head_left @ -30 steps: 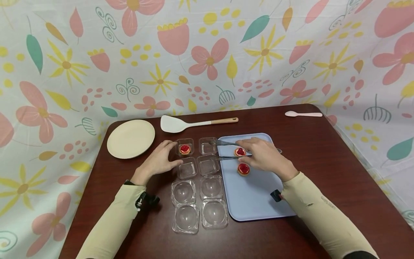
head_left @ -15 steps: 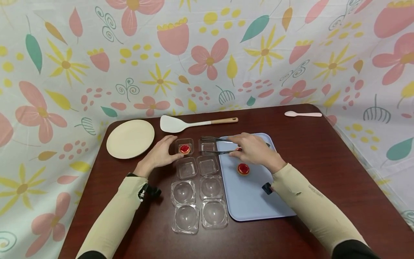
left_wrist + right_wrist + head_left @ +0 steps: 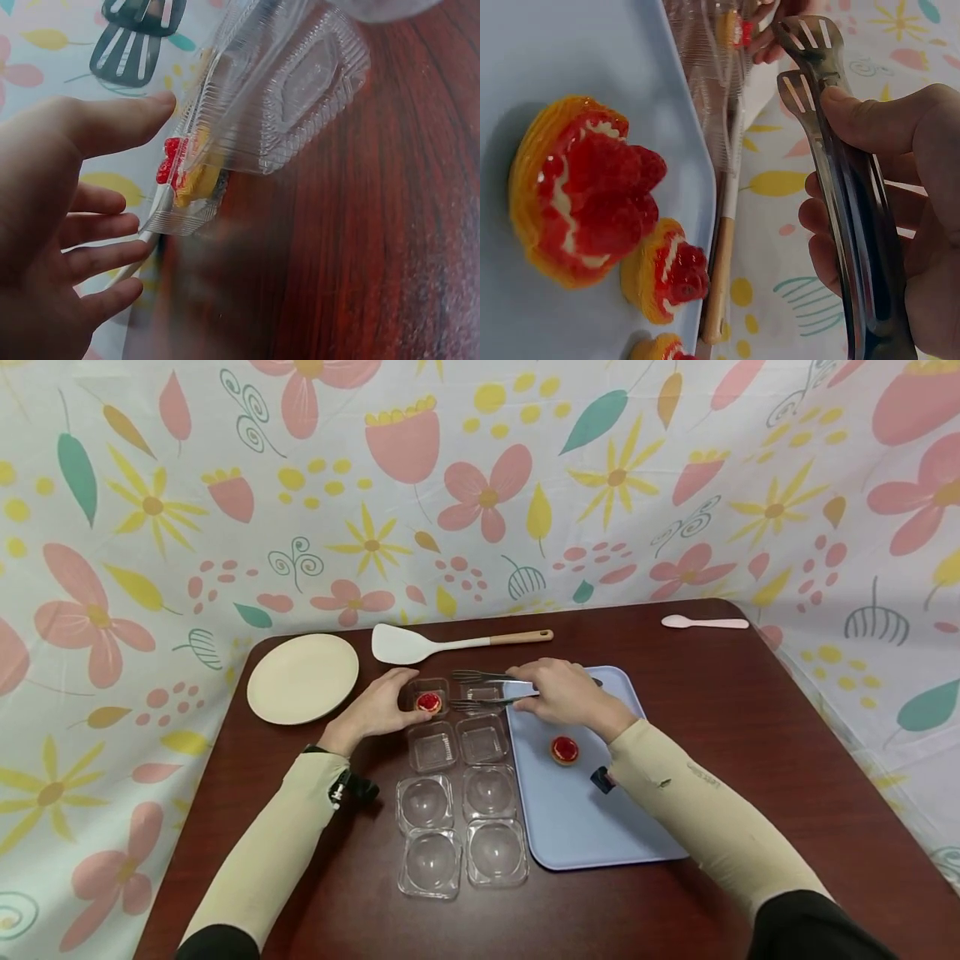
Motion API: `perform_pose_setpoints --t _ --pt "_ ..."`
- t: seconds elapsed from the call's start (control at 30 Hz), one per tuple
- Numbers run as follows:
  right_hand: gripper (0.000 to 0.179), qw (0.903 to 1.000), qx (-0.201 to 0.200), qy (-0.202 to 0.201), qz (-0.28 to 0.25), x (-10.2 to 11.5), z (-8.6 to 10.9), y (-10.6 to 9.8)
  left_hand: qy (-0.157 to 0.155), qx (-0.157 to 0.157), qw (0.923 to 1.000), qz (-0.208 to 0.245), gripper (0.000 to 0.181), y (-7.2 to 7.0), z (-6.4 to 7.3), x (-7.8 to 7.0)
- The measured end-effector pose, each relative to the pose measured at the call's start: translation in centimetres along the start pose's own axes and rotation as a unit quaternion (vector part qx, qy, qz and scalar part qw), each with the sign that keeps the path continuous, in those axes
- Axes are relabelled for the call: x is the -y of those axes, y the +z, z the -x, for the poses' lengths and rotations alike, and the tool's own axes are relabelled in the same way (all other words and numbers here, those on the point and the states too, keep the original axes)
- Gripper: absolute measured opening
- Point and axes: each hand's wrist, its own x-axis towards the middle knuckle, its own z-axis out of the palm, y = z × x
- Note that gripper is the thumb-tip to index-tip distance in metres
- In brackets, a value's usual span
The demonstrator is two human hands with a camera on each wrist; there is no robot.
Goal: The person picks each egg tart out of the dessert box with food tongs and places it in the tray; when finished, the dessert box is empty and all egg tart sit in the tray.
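Note:
My right hand (image 3: 566,695) grips metal tongs (image 3: 855,210) above the far end of the blue tray (image 3: 577,827). The slotted tips reach left over the far clear containers, with nothing between them in the right wrist view. My left hand (image 3: 375,708), thumb and fingers spread, is beside a clear plastic container (image 3: 441,687) holding a red-topped tart (image 3: 428,702); whether it touches the container is unclear. Another tart (image 3: 565,750) lies on the tray. The right wrist view shows further tarts (image 3: 667,274) there, hidden in the head view by my right hand.
Open clear containers (image 3: 432,747) and domed lids (image 3: 431,864) stand in two columns left of the tray. A cream plate (image 3: 303,678) lies at the far left. A white spatula (image 3: 405,645) with a wooden handle lies behind, a pink spoon (image 3: 705,622) at the far right.
My right hand has moved left and slightly away with the tongs, from over the tray's tarts toward the far containers. My left hand has shifted slightly right, closer to the container with the tart.

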Motion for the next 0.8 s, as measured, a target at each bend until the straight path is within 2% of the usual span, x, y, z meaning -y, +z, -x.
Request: perform_pose_setpoints --t 0.3,0.53,0.8 --pt "0.061 0.9989 0.043 0.016 0.004 0.9 -2.5 0.9 0.01 0.004 0.9999 0.001 0.08 0.4 -0.5 0.2" --pt "0.058 0.9987 0.047 0.0 0.018 1.7 -3.9 1.8 0.015 0.004 0.9999 -0.007 0.077 0.6 -0.6 0.3" --pt "0.055 0.9965 0.058 -0.01 0.059 2.5 -4.9 2.0 0.007 0.011 0.9999 -0.004 0.074 0.4 -0.8 0.3"
